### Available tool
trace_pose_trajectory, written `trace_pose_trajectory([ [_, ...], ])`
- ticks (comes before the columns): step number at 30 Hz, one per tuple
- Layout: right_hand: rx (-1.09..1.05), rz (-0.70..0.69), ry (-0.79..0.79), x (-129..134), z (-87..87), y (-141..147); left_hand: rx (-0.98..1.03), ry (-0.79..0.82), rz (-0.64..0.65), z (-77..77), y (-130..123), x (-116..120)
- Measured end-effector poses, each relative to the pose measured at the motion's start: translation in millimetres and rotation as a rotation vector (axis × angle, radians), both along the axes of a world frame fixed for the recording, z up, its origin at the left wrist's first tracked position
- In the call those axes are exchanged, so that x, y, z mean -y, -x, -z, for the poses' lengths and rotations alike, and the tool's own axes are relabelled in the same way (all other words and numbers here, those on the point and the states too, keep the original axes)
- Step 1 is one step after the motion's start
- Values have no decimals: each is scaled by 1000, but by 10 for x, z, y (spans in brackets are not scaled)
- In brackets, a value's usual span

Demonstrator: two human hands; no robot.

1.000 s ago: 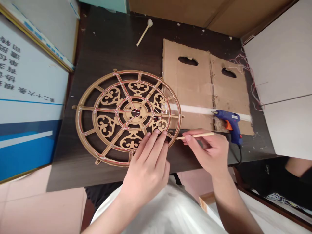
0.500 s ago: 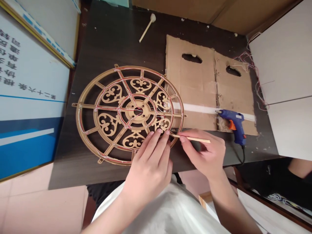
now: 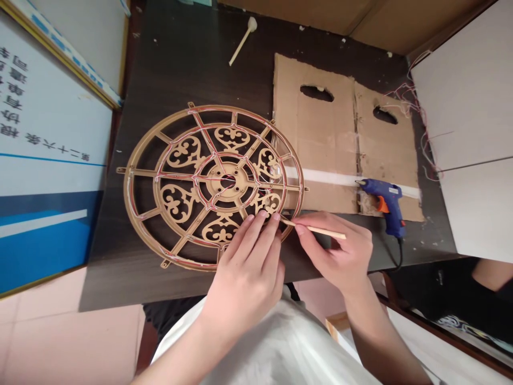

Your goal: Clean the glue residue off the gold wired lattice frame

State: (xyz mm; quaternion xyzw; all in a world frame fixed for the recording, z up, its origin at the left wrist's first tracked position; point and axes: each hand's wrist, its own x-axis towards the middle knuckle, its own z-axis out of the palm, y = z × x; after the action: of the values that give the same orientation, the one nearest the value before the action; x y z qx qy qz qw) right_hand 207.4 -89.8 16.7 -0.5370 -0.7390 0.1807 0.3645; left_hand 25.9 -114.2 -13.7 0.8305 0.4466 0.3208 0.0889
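l hand [image 3: 249,270] on rnd frame [image 3: 241,180], r hand [image 3: 340,254] w/ stick [image 3: 326,232].

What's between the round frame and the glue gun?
Head view: a stretch of cardboard with a white strip across it lies between the round frame and the glue gun.

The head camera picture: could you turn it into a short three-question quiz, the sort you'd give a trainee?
1. Which hand holds the pale stick?
2. True or false: neither hand touches the glue gun.
3. How many large holes are cut through the cardboard?

Key:
1. The right hand.
2. True; the left hand lies over the round frame instead.
3. Two.
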Motion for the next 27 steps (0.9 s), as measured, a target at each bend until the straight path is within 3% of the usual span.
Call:
trace_pose_trajectory([
  [13,43,7,-117,25,11,45,13,-9,-4,16,-3,-1],
  [27,69,34,-38,-9,-22,53,12,-14,-1,20,0,0],
])
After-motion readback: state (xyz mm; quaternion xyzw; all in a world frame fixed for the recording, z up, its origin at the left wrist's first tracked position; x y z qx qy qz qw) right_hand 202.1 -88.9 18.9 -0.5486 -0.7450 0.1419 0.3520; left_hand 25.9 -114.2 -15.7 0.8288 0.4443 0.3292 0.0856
